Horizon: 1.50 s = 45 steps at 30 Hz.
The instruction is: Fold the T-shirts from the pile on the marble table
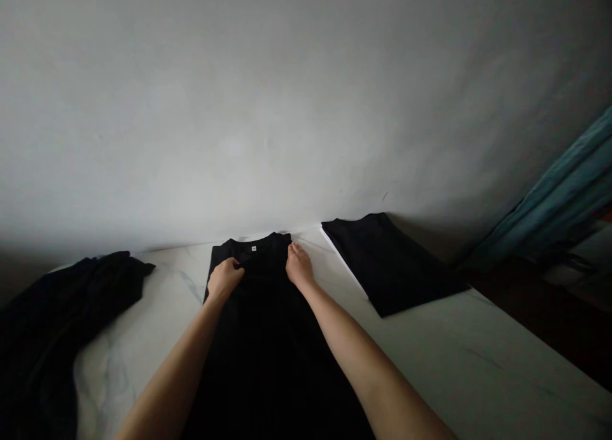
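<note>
A black short-sleeved T-shirt (268, 351) lies spread on the white marble-patterned table (444, 357), its collar and small white neck label (254, 248) towards the wall. My left hand (224, 279) is closed on the fabric just beside the collar. On the other side of the neck, my right hand (299, 266) rests at the shoulder edge with its fingers curled down, and I cannot tell whether it grips the cloth. The lower shirt runs out of view below my forearms.
A neatly folded black garment (389, 264) lies on a white sheet to the right, and a crumpled dark garment (62, 319) lies at the left. A pale wall (306, 108) rises behind the table. A teal curtain (554, 198) hangs at the far right.
</note>
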Each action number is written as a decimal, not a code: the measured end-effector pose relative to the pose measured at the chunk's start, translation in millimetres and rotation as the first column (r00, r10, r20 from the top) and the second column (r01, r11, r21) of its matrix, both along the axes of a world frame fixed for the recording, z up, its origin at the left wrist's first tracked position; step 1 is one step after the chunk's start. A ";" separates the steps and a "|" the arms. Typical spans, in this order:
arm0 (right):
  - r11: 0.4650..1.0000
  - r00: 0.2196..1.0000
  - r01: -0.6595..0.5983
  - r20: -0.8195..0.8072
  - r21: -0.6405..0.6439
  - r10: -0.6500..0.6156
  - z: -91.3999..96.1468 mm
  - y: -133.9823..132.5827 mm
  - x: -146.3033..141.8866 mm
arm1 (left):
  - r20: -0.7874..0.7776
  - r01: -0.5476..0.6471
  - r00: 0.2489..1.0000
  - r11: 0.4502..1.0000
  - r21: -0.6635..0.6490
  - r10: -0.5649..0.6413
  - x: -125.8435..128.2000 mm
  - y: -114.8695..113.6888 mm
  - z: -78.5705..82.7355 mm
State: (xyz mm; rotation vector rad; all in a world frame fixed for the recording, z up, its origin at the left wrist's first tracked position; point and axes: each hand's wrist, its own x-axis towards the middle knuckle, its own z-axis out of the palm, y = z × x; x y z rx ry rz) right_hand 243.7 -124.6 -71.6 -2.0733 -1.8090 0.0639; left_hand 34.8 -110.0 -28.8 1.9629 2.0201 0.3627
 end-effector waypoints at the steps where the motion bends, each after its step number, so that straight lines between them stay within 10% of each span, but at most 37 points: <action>1: 1.000 1.000 -0.001 -0.004 0.001 0.001 0.0 0.0 -0.5 | -0.047 0.003 0.999 1.000 -0.014 -0.003 1.3 -0.8 2.7; 8: 1.000 1.000 0.017 0.003 -0.021 -0.017 -0.5 0.6 -4.7 | -0.273 0.250 0.947 0.920 0.303 -0.167 71.4 15.9 27.4; 16: 0.998 0.997 0.059 -0.046 -0.028 -0.061 1.0 0.6 -4.5 | -0.174 0.336 0.936 0.926 0.172 -0.307 153.1 85.6 9.4; 24: 0.988 0.986 0.140 -0.102 0.063 -0.133 8.6 -4.4 -3.0 | -0.066 0.298 0.954 0.947 0.117 -0.292 150.3 109.2 -15.4; 31: 0.996 0.996 -0.051 -0.071 0.071 0.056 6.7 -1.9 -8.3 | 0.003 0.316 0.946 0.928 0.199 -0.323 146.7 111.0 -37.5; 45: 0.999 0.997 -0.052 -0.052 0.007 0.052 -7.4 0.5 -11.0 | -0.070 0.429 0.902 0.863 0.267 -0.426 148.9 107.5 -31.4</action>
